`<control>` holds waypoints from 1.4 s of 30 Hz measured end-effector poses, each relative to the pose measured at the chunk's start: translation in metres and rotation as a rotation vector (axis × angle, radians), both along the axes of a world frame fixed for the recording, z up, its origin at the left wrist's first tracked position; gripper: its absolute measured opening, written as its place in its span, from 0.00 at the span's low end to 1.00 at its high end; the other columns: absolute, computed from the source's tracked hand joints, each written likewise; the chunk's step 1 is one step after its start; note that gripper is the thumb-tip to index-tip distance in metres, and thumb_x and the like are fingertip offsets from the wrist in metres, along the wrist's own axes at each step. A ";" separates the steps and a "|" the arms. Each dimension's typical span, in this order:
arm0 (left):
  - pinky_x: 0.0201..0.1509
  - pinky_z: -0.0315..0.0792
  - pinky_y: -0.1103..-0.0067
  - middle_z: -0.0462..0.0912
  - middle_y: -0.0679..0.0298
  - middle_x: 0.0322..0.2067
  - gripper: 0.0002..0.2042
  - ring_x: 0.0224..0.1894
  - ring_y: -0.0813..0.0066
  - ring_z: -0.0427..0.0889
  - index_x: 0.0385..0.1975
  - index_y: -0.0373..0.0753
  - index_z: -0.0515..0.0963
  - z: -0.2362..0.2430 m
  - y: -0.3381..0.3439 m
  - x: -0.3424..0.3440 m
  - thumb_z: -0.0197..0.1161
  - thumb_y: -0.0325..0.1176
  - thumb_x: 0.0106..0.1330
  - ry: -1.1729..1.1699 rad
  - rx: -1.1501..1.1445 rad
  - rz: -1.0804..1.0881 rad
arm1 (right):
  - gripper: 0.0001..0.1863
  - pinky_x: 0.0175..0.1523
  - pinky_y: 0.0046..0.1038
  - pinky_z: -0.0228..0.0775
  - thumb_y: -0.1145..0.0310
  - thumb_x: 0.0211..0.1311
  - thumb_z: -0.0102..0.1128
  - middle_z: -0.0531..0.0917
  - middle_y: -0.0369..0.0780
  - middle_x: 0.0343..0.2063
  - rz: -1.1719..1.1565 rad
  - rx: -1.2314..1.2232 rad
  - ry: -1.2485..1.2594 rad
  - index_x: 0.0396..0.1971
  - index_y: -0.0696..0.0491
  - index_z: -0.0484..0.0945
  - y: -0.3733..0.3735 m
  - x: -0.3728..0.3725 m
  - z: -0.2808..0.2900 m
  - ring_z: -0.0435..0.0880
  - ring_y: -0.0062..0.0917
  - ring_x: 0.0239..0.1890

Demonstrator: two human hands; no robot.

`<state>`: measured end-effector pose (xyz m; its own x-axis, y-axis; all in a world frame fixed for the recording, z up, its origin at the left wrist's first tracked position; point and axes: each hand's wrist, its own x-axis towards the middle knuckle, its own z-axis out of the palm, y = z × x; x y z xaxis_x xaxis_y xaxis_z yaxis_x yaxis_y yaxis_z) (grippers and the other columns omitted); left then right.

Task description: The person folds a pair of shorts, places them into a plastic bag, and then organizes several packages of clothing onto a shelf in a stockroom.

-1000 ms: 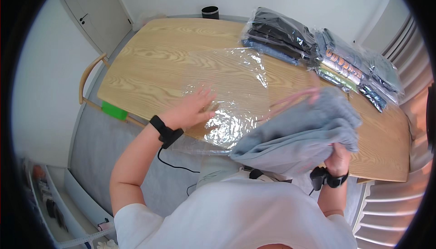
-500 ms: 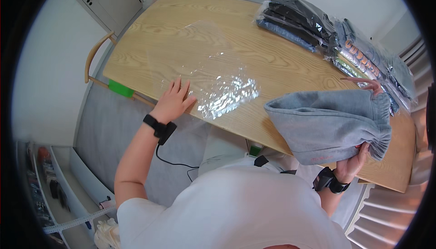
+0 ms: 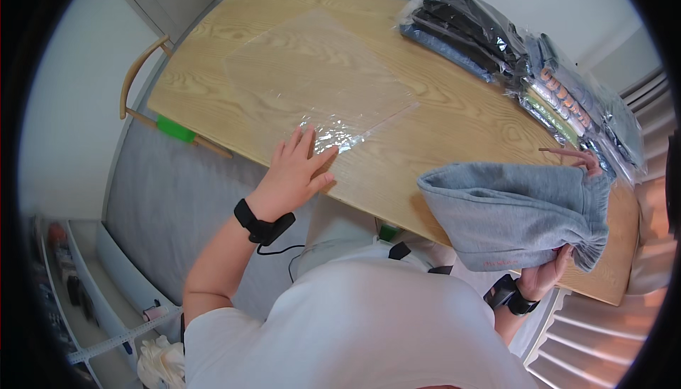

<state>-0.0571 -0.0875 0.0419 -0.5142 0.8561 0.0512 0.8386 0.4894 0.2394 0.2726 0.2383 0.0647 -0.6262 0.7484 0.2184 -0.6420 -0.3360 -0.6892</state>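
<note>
Pink lettering (image 3: 501,263) on garment (image 3: 514,215), orange-lettered packet (image 3: 566,96)

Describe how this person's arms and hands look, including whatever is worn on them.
Both hands, left and right, are ungloved. Each wrist has a black strap carrying a black box-like unit; a thin black cable shows by the left one. Forearms are uncovered below white short sleeves.

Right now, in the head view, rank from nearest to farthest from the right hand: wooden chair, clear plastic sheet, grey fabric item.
1. Grey fabric item, in right hand
2. Clear plastic sheet, to its left
3. Wooden chair, far left
</note>
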 end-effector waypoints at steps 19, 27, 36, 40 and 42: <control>0.56 0.62 0.67 0.62 0.50 0.59 0.29 0.53 0.50 0.67 0.58 0.29 0.59 -0.015 0.003 -0.014 0.49 0.15 0.51 0.065 0.515 0.118 | 0.14 0.45 0.28 0.74 0.63 0.63 0.54 0.80 0.37 0.32 1.045 -0.175 -0.612 0.20 0.53 0.72 -0.060 -0.217 0.034 0.79 0.24 0.36; 0.61 0.59 0.68 0.61 0.49 0.59 0.29 0.58 0.51 0.63 0.59 0.28 0.58 -0.016 0.009 -0.012 0.48 0.14 0.51 0.008 0.642 0.159 | 0.11 0.53 0.32 0.70 0.62 0.62 0.55 0.80 0.41 0.41 1.129 -0.284 -0.926 0.33 0.54 0.76 -0.077 -0.279 -0.026 0.78 0.28 0.44; 0.64 0.53 0.61 0.60 0.52 0.61 0.28 0.62 0.53 0.59 0.58 0.30 0.60 -0.007 0.000 -0.007 0.47 0.15 0.53 0.041 0.540 0.027 | 0.12 0.51 0.34 0.73 0.62 0.62 0.55 0.81 0.41 0.37 1.297 -0.459 -0.835 0.35 0.56 0.75 -0.055 -0.316 -0.039 0.81 0.29 0.38; 0.65 0.51 0.59 0.60 0.54 0.61 0.27 0.64 0.55 0.57 0.58 0.31 0.61 -0.002 -0.005 -0.001 0.47 0.16 0.53 0.038 0.483 0.043 | 0.15 0.46 0.33 0.77 0.64 0.63 0.54 0.81 0.43 0.37 1.166 -0.587 -0.732 0.42 0.60 0.74 -0.049 -0.329 -0.045 0.83 0.30 0.35; 0.64 0.51 0.58 0.62 0.54 0.60 0.26 0.63 0.53 0.58 0.57 0.32 0.63 0.001 -0.007 0.000 0.47 0.17 0.55 0.069 0.427 -0.022 | 0.16 0.47 0.34 0.76 0.63 0.63 0.53 0.81 0.45 0.38 1.177 -0.620 -0.651 0.43 0.60 0.73 -0.045 -0.334 -0.044 0.83 0.31 0.37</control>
<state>-0.0571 -0.0942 0.0433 -0.4790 0.7617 0.4363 0.8688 0.3403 0.3597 -0.0618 0.1931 0.0204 -0.7849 -0.3804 -0.4891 0.5601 -0.7732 -0.2974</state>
